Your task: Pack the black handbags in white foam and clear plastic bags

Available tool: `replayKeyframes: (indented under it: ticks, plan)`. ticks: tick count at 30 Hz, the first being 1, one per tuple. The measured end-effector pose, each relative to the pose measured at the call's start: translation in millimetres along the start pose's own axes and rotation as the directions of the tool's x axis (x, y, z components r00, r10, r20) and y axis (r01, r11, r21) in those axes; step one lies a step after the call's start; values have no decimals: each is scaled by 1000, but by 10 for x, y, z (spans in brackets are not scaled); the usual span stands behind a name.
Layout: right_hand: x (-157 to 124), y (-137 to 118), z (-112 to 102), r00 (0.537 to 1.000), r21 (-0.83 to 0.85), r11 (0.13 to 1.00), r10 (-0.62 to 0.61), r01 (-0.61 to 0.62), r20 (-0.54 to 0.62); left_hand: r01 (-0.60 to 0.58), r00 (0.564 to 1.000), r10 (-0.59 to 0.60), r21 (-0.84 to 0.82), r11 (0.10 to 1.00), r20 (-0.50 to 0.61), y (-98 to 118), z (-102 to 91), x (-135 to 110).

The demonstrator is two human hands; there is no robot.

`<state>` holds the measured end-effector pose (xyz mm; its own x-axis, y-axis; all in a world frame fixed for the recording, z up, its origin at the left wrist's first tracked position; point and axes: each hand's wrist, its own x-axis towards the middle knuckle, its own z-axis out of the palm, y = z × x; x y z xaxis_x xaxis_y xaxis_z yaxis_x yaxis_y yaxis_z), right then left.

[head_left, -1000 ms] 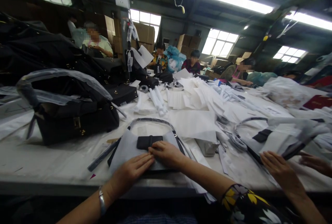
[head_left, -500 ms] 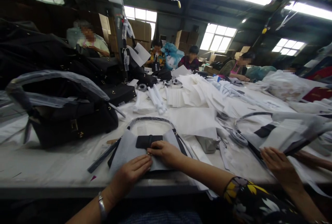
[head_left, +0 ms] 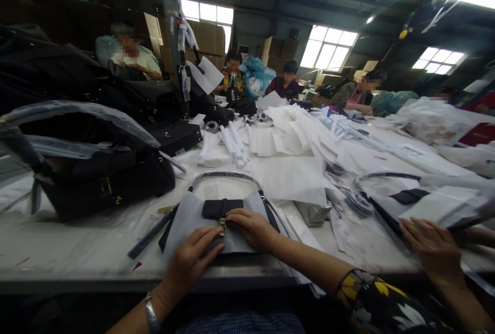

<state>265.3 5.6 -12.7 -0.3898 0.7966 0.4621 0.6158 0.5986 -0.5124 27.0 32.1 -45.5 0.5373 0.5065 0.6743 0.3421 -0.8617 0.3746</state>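
Observation:
A black handbag (head_left: 222, 209) lies flat at the table's near edge, its front covered by a grey paper sheet (head_left: 185, 220) and its handle arching away from me. My left hand (head_left: 191, 259), with a metal bracelet at the wrist, rests on the grey paper, its fingers stretched towards a small gold clasp (head_left: 222, 226). My right hand (head_left: 251, 227), at the end of a floral-sleeved arm, has curled fingers pressed on the black flap just right of the clasp.
A large black bag (head_left: 104, 179) wrapped in plastic stands at the left. White paper sheets (head_left: 290, 140) and rolls cover the table's middle. A co-worker's hand (head_left: 433, 249) lies on another wrapped bag (head_left: 410, 197) at the right. Several people sit at the far side.
My fingers have shifted on the flap and the gold clasp now shows between my hands. The co-worker's hand has slid a little to the right.

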Motion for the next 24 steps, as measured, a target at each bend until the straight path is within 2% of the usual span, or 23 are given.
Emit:
replayKeyframes:
  ticks: [9,13,17,19,22,24]
  plan:
    - [-53,98,37,993,-92,990,-107,103,-50,-63,995,65,-21,998,76,41,-22,16]
    - [-75,145,83,993,-142,983,-115,114,0,-95,988,93,14,995,122,53,-23,33]
    - [-11,136,68,993,-234,968,-69,90,97,-147,978,140,34,989,152,73,-33,54]
    - [79,103,11,983,-286,954,-36,88,181,-168,972,159,42,985,173,72,-38,56]
    - [257,60,-111,928,-320,939,3,126,374,-215,958,197,70,974,207,29,-24,46]
    - [359,71,-183,884,-279,947,-12,161,467,-263,948,242,81,961,206,-36,2,25]
